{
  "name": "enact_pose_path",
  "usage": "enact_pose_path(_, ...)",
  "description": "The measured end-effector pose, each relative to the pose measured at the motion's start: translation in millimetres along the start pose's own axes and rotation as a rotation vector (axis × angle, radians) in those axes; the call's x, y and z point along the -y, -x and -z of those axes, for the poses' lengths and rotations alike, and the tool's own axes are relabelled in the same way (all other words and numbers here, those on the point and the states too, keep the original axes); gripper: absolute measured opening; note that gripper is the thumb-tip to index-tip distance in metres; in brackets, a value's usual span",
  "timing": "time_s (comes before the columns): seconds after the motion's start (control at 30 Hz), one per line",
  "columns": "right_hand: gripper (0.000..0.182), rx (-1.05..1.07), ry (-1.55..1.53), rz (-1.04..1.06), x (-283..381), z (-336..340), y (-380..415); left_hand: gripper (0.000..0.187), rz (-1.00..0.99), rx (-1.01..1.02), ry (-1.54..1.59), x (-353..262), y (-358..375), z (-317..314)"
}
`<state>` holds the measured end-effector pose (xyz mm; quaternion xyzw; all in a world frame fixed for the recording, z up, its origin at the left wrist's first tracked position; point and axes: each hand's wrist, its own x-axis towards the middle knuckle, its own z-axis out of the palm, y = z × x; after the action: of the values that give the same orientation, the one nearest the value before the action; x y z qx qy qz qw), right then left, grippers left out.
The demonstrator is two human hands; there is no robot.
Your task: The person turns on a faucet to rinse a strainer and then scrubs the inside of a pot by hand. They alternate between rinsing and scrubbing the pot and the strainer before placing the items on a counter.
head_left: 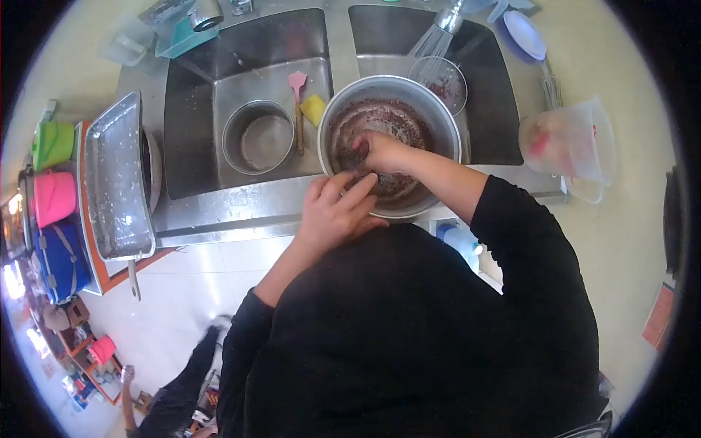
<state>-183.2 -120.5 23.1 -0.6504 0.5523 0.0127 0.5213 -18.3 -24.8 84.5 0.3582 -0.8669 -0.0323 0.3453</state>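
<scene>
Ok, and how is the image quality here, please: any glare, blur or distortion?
Head view: wide-lens distortion bends the steel counter, with black corners; glare streaks the floor; lights at left edge look blown out; inside the metal bowl, detail near the right fingers is unclear.

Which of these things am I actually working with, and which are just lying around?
In use:
- Large pot, right hand inside, left hand at its near side

Apparently idle:
- Small round pan
- Pink spatula
- Yellow pad
- Deep tray
</scene>
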Motion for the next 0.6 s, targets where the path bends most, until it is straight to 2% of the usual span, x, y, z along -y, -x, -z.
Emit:
enact_pose_path(0.03,0.038,0.063,-0.155,-0.098,4,-5,-2,0.026,-0.01,0.038,0.012,4,-2,-1)
enact_pose_path(0.13,0.035,0.166,-0.337,-0.238,-1,-34,-24,0.027,-0.073,0.192,0.04,15,6,-13)
enact_pose_path(0.17,0.027,0.086,-0.235,-0.33,35,-17,-6,0.028,-0.086,0.179,0.044,14,7,-17)
enact_pose_path(0.27,0.022,-0.185,-0.977,-0.371,10,-11,-58,0.028,-0.095,0.144,0.051,10,5,-25)
enact_pose_path(0.37,0.016,-0.619,-1.269,-0.413,16,-14,-56,0.029,-0.086,0.167,0.058,7,6,-23)
enact_pose_path(0.47,0.017,-0.127,-0.851,-0.258,31,-19,-23,0.03,-0.097,0.164,0.024,7,6,-24)
enact_pose_path(0.5,0.019,-0.072,-0.62,-0.134,24,-23,-23,0.03,-0.094,0.159,0.008,6,8,-25)
enact_pose_path(0.6,0.023,-0.292,-1.0,-0.188,14,-19,-32,0.029,-0.097,0.162,0.045,6,6,-24)
